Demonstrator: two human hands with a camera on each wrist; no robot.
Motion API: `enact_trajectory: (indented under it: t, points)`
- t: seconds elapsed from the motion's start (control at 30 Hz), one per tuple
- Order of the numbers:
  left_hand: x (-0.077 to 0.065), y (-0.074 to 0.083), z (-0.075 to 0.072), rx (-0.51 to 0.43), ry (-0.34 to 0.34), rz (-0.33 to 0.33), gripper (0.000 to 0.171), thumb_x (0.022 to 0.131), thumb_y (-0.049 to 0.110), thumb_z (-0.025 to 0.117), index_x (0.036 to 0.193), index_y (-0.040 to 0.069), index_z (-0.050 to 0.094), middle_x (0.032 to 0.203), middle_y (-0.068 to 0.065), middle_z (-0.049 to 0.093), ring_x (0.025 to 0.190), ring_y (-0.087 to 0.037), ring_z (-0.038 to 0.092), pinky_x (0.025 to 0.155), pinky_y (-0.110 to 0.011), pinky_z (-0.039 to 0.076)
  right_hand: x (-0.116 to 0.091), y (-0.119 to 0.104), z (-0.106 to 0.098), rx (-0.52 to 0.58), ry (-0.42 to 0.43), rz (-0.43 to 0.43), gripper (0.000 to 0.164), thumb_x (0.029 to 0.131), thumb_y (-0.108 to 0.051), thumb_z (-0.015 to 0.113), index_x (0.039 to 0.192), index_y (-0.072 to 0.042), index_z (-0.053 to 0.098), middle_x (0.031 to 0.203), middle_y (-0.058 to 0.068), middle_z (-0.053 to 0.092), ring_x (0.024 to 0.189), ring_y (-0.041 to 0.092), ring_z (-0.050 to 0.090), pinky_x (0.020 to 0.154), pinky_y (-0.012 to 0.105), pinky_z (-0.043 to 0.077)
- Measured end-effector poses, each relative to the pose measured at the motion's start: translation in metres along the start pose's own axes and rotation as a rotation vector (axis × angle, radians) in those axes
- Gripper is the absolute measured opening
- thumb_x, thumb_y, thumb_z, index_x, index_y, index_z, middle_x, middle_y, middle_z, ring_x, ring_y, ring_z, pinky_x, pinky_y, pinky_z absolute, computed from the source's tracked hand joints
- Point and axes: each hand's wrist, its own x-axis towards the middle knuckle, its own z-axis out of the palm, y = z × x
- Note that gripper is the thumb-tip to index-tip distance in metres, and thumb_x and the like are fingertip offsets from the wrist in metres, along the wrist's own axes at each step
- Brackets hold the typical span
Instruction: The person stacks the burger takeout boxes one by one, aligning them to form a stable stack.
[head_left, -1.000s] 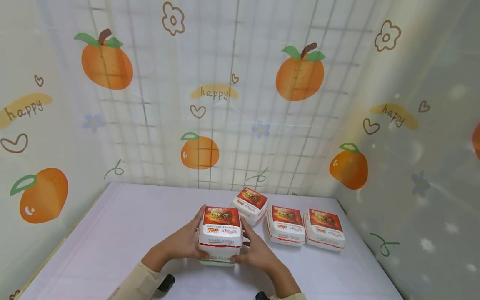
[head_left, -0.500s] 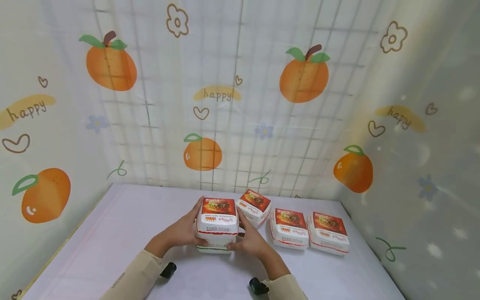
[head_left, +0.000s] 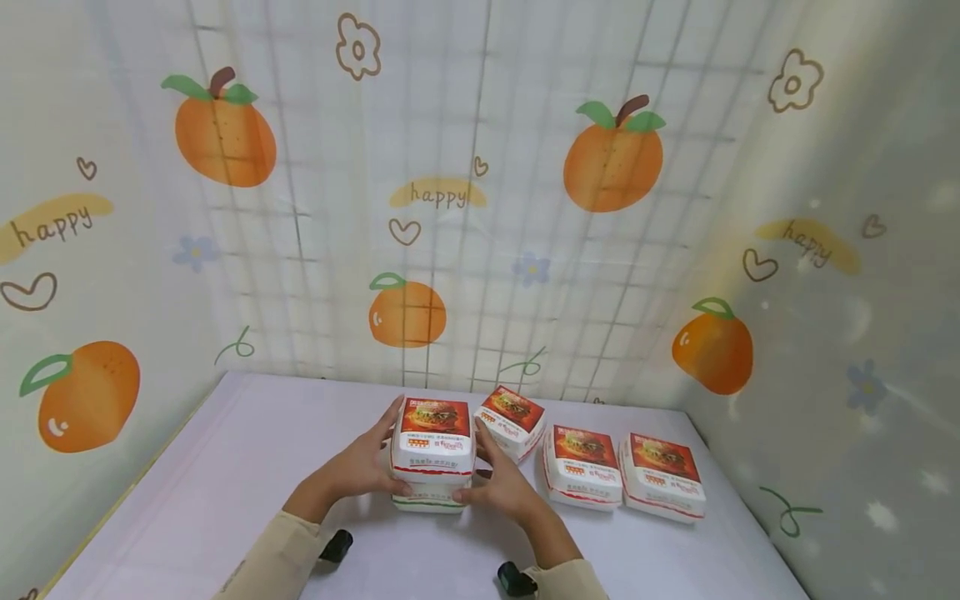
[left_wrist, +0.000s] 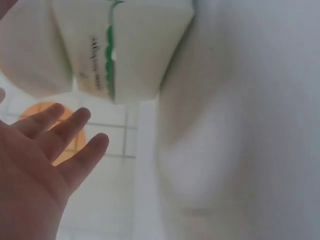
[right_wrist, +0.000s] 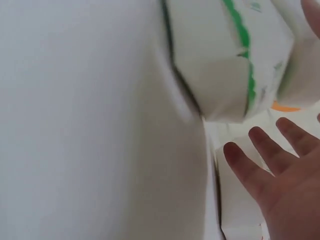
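A white burger box with a burger picture on its lid and red trim sits squarely on another burger box with green trim. The lower box's top is hidden. My left hand grips the upper box's left side, thumb at the near corner. On the right side, my right hand holds it the same way. In the left wrist view three fingers extend spread beside the stack, clear of it. The right wrist view likewise shows spread fingers off the green-trimmed box.
Right of the stack stand a tilted-looking burger box at the back, a red-trimmed burger box and a farther one. All rest on the white-covered table. A fruit-printed curtain closes off the back and sides.
The stack and both hands have shifted slightly away from me. The upper box now looks level on the lower one, with both hands still around its sides.
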Motion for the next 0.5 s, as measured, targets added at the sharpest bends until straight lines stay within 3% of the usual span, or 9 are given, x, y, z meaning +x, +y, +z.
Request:
enact_trajectory:
  t: [0.17, 0.4, 0.5]
  points:
    - [-0.010, 0.003, -0.007, 0.015, 0.023, -0.005, 0.130, 0.056, 0.052, 0.091, 0.156, 0.041, 0.009, 0.157, 0.004, 0.026, 0.136, -0.024, 0.038, 0.104, -0.053, 0.037, -0.005, -0.001, -0.002, 0.068, 0.045, -0.052, 0.115, 0.070, -0.024, 0.089, 0.157, -0.033, 0.014, 0.157, 0.004, 0.028, 0.138, 0.033, 0.034, 0.102, 0.053, 0.040]
    - [-0.017, 0.009, -0.017, -0.124, 0.036, -0.036, 0.114, 0.065, 0.039, 0.091, 0.151, 0.049, 0.018, 0.158, 0.000, 0.023, 0.138, -0.035, 0.034, 0.104, -0.058, 0.034, -0.010, 0.002, 0.001, 0.160, 0.057, -0.106, 0.101, 0.079, -0.018, 0.082, 0.157, -0.021, 0.018, 0.157, 0.012, 0.027, 0.139, 0.037, 0.032, 0.104, 0.053, 0.037]
    - [-0.016, 0.009, -0.020, -0.103, 0.015, -0.027, 0.107, 0.068, 0.040, 0.088, 0.152, 0.046, 0.023, 0.159, 0.003, 0.021, 0.138, -0.033, 0.033, 0.104, -0.057, 0.035, -0.010, -0.003, 0.001, 0.131, 0.073, -0.118, 0.098, 0.078, -0.019, 0.082, 0.156, -0.026, 0.023, 0.156, 0.008, 0.030, 0.138, 0.034, 0.033, 0.104, 0.052, 0.037]
